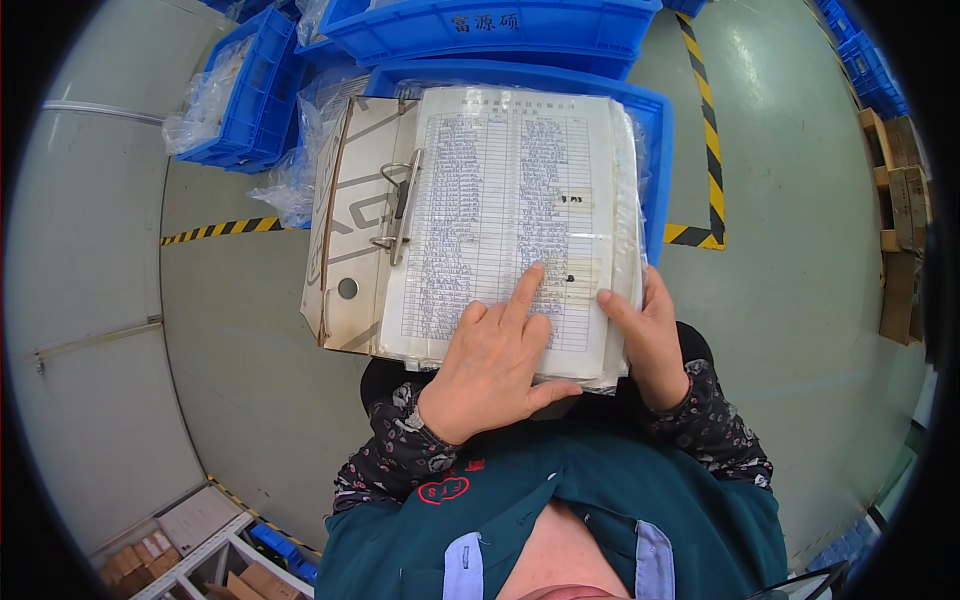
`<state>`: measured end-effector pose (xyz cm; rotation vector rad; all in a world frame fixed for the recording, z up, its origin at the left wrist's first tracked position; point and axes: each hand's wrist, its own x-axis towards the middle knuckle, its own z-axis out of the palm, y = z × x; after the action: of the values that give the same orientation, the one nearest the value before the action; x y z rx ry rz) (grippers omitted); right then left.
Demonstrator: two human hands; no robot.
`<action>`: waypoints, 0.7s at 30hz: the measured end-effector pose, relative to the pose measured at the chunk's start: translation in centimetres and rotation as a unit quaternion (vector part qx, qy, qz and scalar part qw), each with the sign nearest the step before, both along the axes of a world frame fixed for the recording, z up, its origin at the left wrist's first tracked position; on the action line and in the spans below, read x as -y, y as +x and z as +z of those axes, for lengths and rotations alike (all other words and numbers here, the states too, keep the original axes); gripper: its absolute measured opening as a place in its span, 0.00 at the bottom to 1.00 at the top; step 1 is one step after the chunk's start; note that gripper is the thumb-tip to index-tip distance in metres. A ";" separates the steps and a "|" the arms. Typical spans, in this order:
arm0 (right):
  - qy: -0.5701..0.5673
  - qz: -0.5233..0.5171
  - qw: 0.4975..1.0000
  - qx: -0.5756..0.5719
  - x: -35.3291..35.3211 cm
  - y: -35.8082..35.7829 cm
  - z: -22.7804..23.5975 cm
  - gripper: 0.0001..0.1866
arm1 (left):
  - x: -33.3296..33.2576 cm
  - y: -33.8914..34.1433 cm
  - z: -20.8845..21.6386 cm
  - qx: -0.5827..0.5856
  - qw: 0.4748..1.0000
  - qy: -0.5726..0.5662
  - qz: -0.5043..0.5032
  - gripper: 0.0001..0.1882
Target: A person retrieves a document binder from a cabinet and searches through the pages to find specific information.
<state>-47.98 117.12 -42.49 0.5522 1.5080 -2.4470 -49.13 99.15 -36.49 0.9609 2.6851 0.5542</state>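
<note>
An open ring binder [365, 230] lies in front of me, its metal lever and rings at the left. On top is a sheet [500, 220] in a clear sleeve, ruled in columns full of handwritten lines, with small taped labels on its right side. My left hand [490, 365] rests on the lower part of the sheet, index finger stretched out to a line in the right column, thumb spread aside. My right hand [650, 335] grips the stack of pages at its lower right edge, thumb on top and fingers partly hidden beyond the edge.
A blue plastic crate [655, 150] stands under the binder's far part, with another blue crate [490, 35] behind it. At the left a blue crate [240, 100] holds plastic-wrapped items. Yellow-black tape [712, 150] marks the floor. Cardboard boxes [905, 215] stand at the far right.
</note>
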 end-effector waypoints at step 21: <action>0.006 -0.002 1.000 0.002 0.2 0.2 0.1 0.21 | 0.0 -0.2 -0.1 0.005 1.000 0.013 0.010 0.29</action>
<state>-47.76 116.88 -42.40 0.5627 1.5214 -2.4398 -49.35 99.16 -36.63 0.9371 2.6866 0.5970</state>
